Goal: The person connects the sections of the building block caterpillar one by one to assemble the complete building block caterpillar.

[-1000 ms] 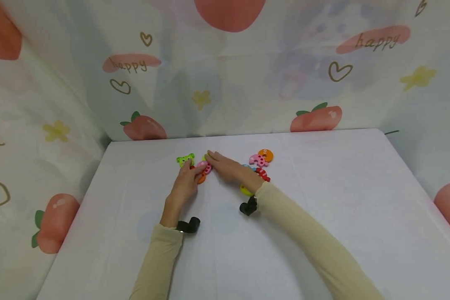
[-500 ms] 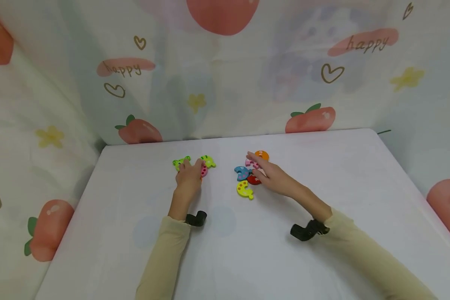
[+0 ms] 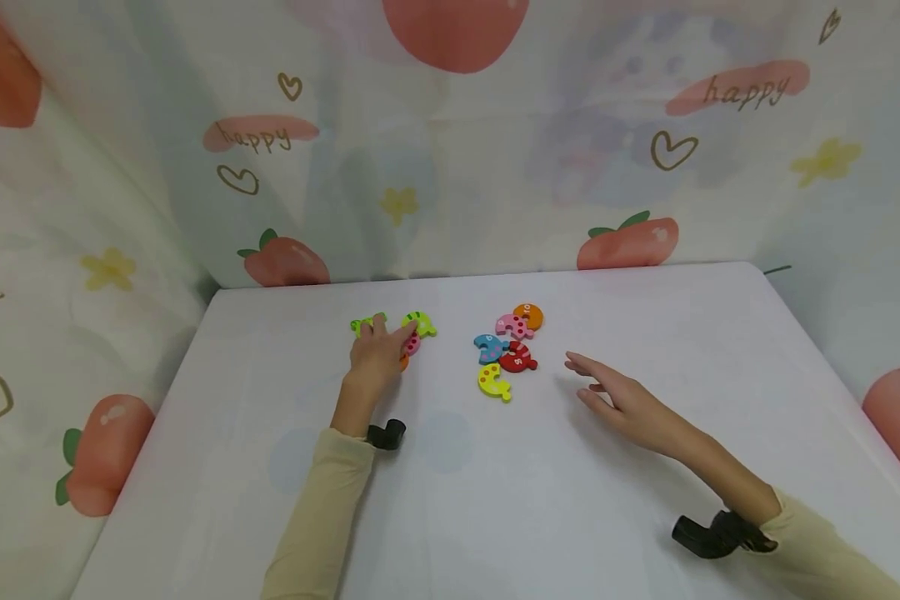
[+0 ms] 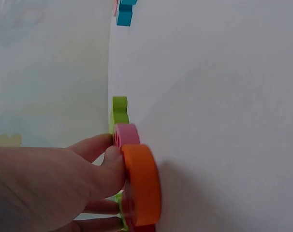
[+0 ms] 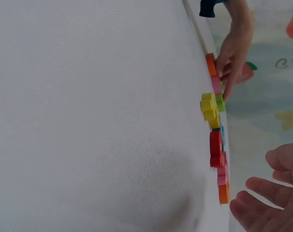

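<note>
My left hand rests over the left group of small toy pieces, partly covering them. In that group are a green animal-head piece, a striped green piece, a pink spotted piece and an orange piece. In the left wrist view the thumb lies against the orange piece, with the other fingers spread along the group. My right hand hovers over the table, right of the second group, its fingers extended and holding nothing.
The second group has an orange piece, a pink piece, a blue piece, a red piece and a yellow piece. They lie on the white table, backed by a printed curtain.
My right hand has left the left group, passed over the second group, and moved right and nearer, uncovering the pieces. My left hand stays at the left group, shifted slightly.
</note>
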Motion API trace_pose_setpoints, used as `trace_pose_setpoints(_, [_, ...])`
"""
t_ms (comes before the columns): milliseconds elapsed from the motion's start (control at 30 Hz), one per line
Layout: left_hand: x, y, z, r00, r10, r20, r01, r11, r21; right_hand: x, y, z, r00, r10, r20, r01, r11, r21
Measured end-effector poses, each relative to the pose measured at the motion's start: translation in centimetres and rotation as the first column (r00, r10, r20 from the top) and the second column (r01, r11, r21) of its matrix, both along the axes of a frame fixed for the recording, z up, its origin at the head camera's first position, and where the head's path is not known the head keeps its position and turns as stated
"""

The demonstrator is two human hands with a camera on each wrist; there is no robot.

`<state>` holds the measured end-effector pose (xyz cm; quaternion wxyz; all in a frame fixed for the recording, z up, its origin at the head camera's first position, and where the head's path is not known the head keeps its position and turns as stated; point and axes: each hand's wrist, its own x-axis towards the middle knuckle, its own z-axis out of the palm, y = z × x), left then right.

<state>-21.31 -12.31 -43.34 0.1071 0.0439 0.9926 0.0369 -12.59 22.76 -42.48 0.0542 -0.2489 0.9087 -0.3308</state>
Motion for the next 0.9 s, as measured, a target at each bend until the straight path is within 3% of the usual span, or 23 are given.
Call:
trace_pose_setpoints(300, [-0.5, -0.4, 0.7, 0.997, -0.008, 0.075, 0.009, 1.000, -0.020, 0.1, -0.1, -0.1, 1.000, 0.012, -0.023, -0.012, 1.000, -0.015])
trace_pose_setpoints(767, [-0.5, -0.3, 0.5, 0.997, -0.008, 0.073, 0.011, 0.999, -0.041, -0.8, -1.6, -0.3, 0.998, 0.051, 0.031, -0.050, 0.998, -0.030])
trace_pose_setpoints(900, [-0.7, -0.5, 0.5, 0.998, -0.008, 0.066, 0.010, 1.000, -0.025, -1.1, -2.5, -0.3, 0.995, 0.050, 0.091, -0.048, 0.999, -0.019])
